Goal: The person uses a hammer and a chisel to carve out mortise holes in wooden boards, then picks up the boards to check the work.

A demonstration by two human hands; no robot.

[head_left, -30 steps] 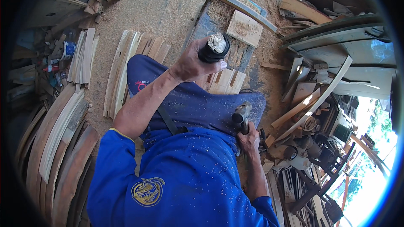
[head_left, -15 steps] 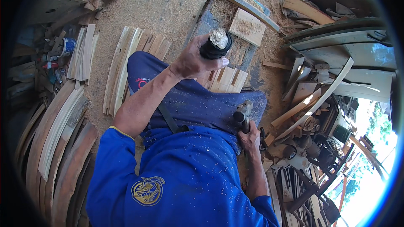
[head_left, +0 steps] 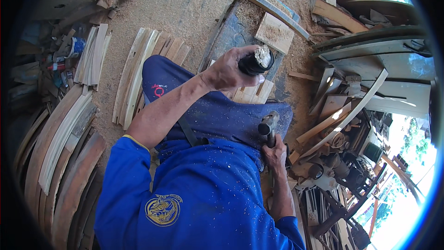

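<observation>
My left hand [head_left: 229,70] is wrapped round a thick black-bound tool handle [head_left: 250,65] with a battered, whitish top end. The rest of that tool is hidden below the hand. Under it lie pale wooden pieces with slots cut in them [head_left: 253,92], partly covered by my hand and my dark trousers. On the right, my right hand [head_left: 276,152] grips a hammer [head_left: 268,125] close to its metal head, resting by my thigh. A flat wood block [head_left: 275,32] with sawdust on it lies just beyond my left hand on a dusty bench [head_left: 243,21].
A curved wooden piece [head_left: 273,9] crosses the bench's far end. Left of my leg stand stacked curved slats [head_left: 134,74], with more curved boards [head_left: 60,143] at far left. Timber and machine parts [head_left: 340,166] crowd the right. Sawdust covers the floor [head_left: 194,0].
My left hand has moved slightly right and a little down with the black-bound handle, which now tilts more to the right. My right hand and the hammer have hardly moved.
</observation>
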